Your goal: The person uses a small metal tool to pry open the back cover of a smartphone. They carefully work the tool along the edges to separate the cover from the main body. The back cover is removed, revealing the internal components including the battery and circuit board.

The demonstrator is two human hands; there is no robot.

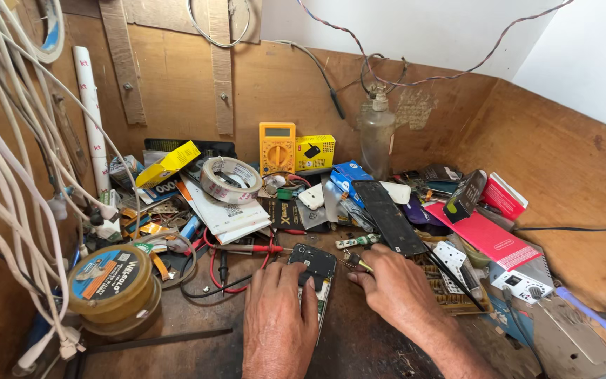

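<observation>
Left hand [278, 309]: fingers lie close together, flat on the lower part of an opened black phone [313, 268], pressing it to the wooden bench [359, 344]; the phone lies in the middle of the bench, just ahead of both hands, its dark back facing up. Right hand [394, 284]: fingertips drawn together in a pinch on a small yellow-tipped tool [358, 262], whose point sits at the phone's right edge. Just beyond the phone: red and black meter probes [247, 248] with looped leads, and a long black flat panel [388, 216] lying aslant. Left of the hands: two stacked round tins [112, 284], well apart from the phone; white cables [8, 196] hang at the far left. Rear of bench: roll of clear tape [230, 180], yellow meter [277, 147], yellow box [315, 151], clear bottle [377, 137]. Right side: pink card [489, 238], white plug adapter [520, 286], mixed small boxes and papers
</observation>
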